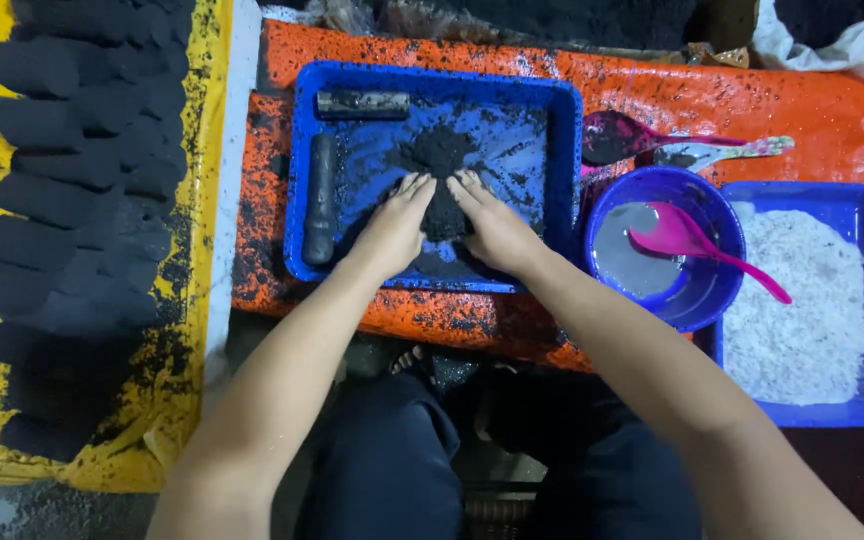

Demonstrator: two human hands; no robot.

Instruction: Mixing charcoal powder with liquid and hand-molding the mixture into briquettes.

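Note:
A blue tray dusted with black powder lies on an orange sheet. In its middle sits a heap of black powder. My left hand presses against the heap's left side and my right hand against its right side, fingers together and pointing away from me, so the powder is squeezed between both palms. Two dark cylindrical tubes lie in the tray: one along the far edge, one along the left edge.
Rows of black pressed logs lie on a yellow sheet at the left. A blue bowl of grey liquid holds a pink spoon. A blue tray of white powder stands at the right, more spoons behind the bowl.

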